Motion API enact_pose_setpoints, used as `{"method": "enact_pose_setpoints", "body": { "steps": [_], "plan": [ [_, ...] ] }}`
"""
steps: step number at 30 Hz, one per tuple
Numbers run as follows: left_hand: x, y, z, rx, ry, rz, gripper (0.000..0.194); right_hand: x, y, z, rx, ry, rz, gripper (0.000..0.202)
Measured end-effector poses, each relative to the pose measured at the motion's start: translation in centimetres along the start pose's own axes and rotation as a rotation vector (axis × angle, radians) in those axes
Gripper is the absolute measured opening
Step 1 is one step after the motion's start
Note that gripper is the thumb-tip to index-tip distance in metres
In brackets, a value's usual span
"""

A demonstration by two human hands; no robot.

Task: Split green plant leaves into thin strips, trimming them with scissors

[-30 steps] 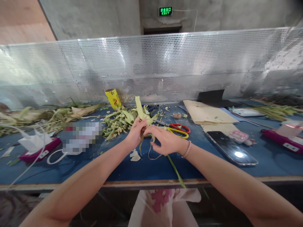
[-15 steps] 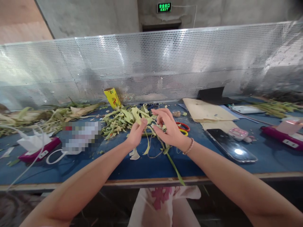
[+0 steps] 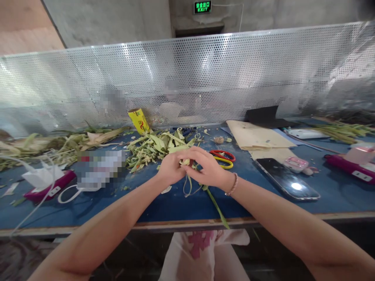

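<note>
Husk (image 3: 184, 161) (between fingers (image 3: 200, 153)), blue tabletop (image 3: 152, 208), perforated screen (image 3: 187, 70)

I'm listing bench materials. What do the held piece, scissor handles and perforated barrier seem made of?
Held piece: probably leaf or husk, matte, by its pale green; mostly hidden, so unsure.
Scissor handles: likely smooth plastic or coated metal, given their even, bright red and yellow.
Perforated barrier: apparently bare metal sheet, with silvery glints and punched holes.

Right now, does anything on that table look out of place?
Yes: the yellow tube appears to lean sideways behind the leafy pile, rather than standing straight. Plant scraps lie strewn across the blue table.
</note>
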State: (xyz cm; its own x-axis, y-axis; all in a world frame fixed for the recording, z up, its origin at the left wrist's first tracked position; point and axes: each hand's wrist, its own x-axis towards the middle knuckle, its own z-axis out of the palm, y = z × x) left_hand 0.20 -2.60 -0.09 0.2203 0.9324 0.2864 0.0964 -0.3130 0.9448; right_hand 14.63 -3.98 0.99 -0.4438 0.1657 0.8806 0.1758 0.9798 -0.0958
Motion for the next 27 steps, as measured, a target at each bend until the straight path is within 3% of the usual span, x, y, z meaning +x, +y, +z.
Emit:
{"method": "enact_pose_setpoints", "body": {
  "steps": [3,6,10,15,22,27],
  "plan": [
    [-0.3,0.5,-0.2,0.354,-0.076,0.263,0.014,0.2,-0.5,-0.3,0.021,0.069,-0.050,0.008],
    [-0.2,0.7,-0.3,0.352,-0.082,0.323,0.013,0.4,-0.8,-0.5,0.042,0.162,0.014,0.007],
    [0.2,0.7,-0.2,0.084,0.038,0.199,0.018,0.4,-0.4,-0.3,0.112,0.229,0.220,0.007],
    [0.8,0.8,0.0,-0.274,0.023,0.062,0.016,0.2,0.8,-0.2,0.163,0.176,0.451,0.011],
    [1.0,1.3,-0.6,-0.614,-0.035,0.026,0.006,-0.1,2.3,-0.8,0.062,0.068,0.416,0.015],
    [1.0,1.7,-0.7,-0.619,0.087,-0.072,0.016,0.0,2.3,-0.7,0.165,-0.040,0.449,0.014]
  ]
}}
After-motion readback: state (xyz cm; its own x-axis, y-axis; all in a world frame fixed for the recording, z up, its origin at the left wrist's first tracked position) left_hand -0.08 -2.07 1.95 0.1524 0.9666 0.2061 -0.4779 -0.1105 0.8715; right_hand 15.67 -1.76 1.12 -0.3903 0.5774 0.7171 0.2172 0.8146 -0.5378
